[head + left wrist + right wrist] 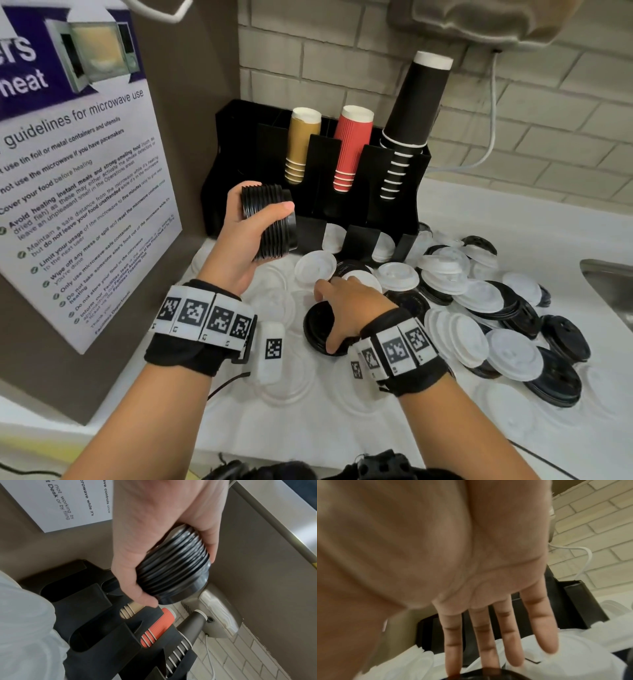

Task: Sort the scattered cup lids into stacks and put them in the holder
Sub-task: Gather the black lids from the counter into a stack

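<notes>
From the head camera, the left hand [245, 236] grips a stack of black lids [270, 221], thumb across the front and fingers curled behind it, holding it in the air just in front of the holder [239, 137]. The holder is a black rack against the brick wall at 12 o'clock; tan cups [301, 144], red cups [351, 147] and black cups [411, 116] stand upside down in its upper slots, and white lids [334, 236] sit in its lower front slots. The right hand [352, 305] is spread flat, fingers straight, with the thumb and palm over a single black lid [318, 327] on the counter [513, 219]. A loose heap of black and white lids [479, 301] spreads toward 3 o'clock of that hand, one white lid [315, 267] lying just past its fingertips. A microwave notice [78, 171] hangs at 9 o'clock.

The left wrist camera shows the left hand [154, 540] wrapped round the stack of black lids [175, 569], thumb on one side and fingers on the other, above the holder [96, 635]. The red cups [157, 626] and black cups [188, 628] lie beyond it.

The right wrist camera shows the right hand [471, 561] open, its fingers [539, 622] straight and slightly apart. The index fingertip touches the black lid [488, 674] at the 6 o'clock edge; the picture is blurred. The holder [565, 601] stands behind the fingers.
</notes>
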`<state>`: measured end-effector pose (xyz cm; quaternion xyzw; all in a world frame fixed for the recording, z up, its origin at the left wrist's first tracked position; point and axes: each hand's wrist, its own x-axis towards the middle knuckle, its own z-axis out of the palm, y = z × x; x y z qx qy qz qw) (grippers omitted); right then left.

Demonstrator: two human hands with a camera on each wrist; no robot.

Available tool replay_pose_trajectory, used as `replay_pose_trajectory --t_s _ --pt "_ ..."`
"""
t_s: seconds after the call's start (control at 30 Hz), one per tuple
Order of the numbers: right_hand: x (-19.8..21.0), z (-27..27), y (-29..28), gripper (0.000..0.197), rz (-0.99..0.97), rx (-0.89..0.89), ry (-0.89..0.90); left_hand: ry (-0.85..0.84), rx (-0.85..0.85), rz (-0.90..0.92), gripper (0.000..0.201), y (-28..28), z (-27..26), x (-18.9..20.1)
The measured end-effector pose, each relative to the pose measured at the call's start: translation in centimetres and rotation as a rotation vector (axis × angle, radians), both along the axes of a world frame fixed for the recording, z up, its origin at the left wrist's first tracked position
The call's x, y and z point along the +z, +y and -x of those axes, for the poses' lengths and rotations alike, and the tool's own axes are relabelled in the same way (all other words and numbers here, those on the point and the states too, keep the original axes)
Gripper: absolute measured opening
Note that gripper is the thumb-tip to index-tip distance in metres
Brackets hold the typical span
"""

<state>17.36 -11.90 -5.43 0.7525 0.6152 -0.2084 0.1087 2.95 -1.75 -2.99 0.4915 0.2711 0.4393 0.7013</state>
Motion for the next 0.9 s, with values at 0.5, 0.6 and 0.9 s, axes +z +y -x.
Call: replay_pose_trajectory --t_s 0.5,0.6,0.9 --pt "0.7 -1.9 -2.9 0.059 -0.812 -0.372 1.284 -0.012 -0.260 0.039 0.050 -2.8 -2.5 -1.0" --pt "0.2 -1.8 -3.0 0.059 -0.834 -0.415 1.332 0.003 -0.278 0.002 0.049 -3.1 -2.7 -1.0" --pt "0.5 -2.0 -3.6 0.059 -0.821 -0.397 1.343 0.061 -0.366 -0.039 0.055 -3.6 -2.4 -1.0"
